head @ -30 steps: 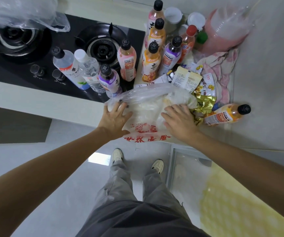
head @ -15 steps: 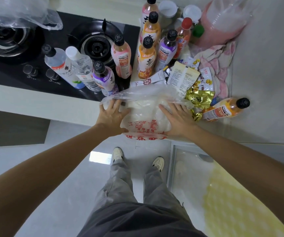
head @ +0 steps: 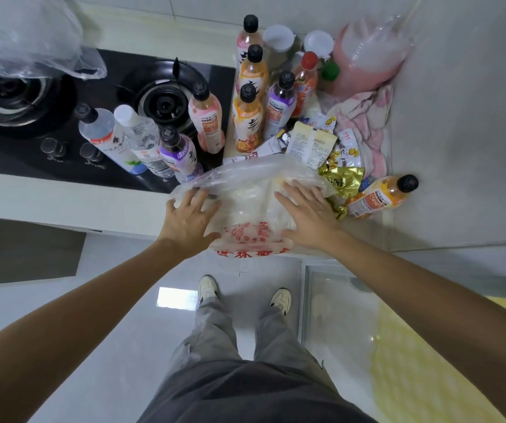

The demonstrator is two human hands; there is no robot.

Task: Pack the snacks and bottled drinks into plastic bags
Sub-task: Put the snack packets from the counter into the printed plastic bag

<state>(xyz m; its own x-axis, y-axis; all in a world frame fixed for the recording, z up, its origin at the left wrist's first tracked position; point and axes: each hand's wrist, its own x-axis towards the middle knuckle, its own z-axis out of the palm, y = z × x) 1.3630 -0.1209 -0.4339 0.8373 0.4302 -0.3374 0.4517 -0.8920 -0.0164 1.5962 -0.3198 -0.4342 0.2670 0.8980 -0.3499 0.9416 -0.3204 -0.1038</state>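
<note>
A translucent plastic bag (head: 247, 209) with red print lies flat at the counter's front edge. My left hand (head: 189, 219) rests palm down on its left side, fingers spread. My right hand (head: 308, 215) presses flat on its right side. Neither hand grips anything. Behind the bag stand several bottled drinks (head: 247, 123), some on the stove. Snack packets (head: 315, 145) lie in a heap just beyond the bag, with a gold packet (head: 341, 181) beside my right hand. One orange drink bottle (head: 381, 195) lies on its side at the right.
A black gas stove (head: 62, 117) fills the left of the counter, with a crumpled clear bag (head: 25, 41) over its far left burner. A pink bag (head: 370, 56) and a pink cloth (head: 364, 120) sit at the back right. My feet and the floor are below.
Both hands have stayed flat on the bag and slid slightly apart, spreading it. The view shifted a little.
</note>
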